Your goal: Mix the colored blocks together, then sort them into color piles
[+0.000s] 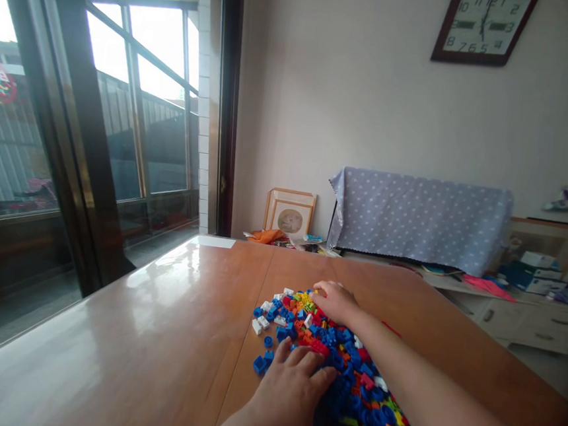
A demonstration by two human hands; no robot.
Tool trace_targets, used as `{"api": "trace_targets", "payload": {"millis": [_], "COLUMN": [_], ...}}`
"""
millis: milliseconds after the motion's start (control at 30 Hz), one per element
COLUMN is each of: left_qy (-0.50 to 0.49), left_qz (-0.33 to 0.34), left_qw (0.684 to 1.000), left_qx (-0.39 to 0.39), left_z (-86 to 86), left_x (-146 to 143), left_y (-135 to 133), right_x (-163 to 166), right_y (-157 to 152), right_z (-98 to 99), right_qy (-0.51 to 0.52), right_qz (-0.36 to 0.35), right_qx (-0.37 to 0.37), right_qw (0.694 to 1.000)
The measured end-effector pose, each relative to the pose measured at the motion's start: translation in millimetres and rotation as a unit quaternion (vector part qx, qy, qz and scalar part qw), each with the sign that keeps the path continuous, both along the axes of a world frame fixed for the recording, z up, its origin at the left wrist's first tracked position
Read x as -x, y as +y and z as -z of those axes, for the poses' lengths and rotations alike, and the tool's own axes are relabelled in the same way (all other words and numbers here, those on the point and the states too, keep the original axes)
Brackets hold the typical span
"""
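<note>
A heap of small plastic building bricks (345,364) in blue, red, orange, yellow, green and white lies on a glossy wooden table (154,334). My left hand (293,386) rests palm down on the near left side of the heap, fingers stretched flat over the bricks. At the far end of the heap, my right hand (336,301) lies with its fingers curled down onto the bricks. Whether the right hand holds a brick is hidden under the fingers. A few loose blue and white bricks (260,324) lie at the heap's left edge.
A large window with dark frames (97,130) runs along the left. Beyond the table stand a polka-dot cloth cover (420,215), framed pictures (288,213) on the floor, a low white cabinet (513,316) with clutter, and a wall clock (482,25).
</note>
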State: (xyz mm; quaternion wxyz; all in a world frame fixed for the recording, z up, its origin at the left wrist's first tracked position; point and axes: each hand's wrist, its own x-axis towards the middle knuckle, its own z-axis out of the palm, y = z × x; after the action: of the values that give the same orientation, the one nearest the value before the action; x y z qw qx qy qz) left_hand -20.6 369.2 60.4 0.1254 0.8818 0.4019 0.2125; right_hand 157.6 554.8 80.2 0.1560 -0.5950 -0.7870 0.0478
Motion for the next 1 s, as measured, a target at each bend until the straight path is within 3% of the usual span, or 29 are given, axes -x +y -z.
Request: {"api": "trace_targets", "payload": {"millis": [167, 300, 567, 867, 1000], "left_qy": [0.033, 0.041, 0.029, 0.007, 0.007], "left_qz": [0.048, 0.022, -0.080, -0.130, -0.152], "left_qw": [0.998, 0.998, 0.994, 0.990, 0.987], "left_qx": [0.036, 0.032, 0.064, 0.053, 0.049], "left_z": [26.4, 28.2, 11.0, 20.0, 25.0], "left_x": [-6, -5, -8, -13, -14], "left_y": [10, 11, -1, -1, 3], "right_x": [23, 36, 30, 18, 13], "right_y": [34, 37, 18, -32, -36], "right_z": [0.8, 5.1, 2.7, -25.7, -37.6], "right_qy": [0.004, 0.010, 0.035, 0.098, 0.114], "right_qz": [-0.041, -0.085, -0.149, -0.222, -0.234], "right_qx": [0.049, 0.090, 0.182, 0.299, 0.332], "right_qw": [0.998, 0.992, 0.971, 0.923, 0.907]}}
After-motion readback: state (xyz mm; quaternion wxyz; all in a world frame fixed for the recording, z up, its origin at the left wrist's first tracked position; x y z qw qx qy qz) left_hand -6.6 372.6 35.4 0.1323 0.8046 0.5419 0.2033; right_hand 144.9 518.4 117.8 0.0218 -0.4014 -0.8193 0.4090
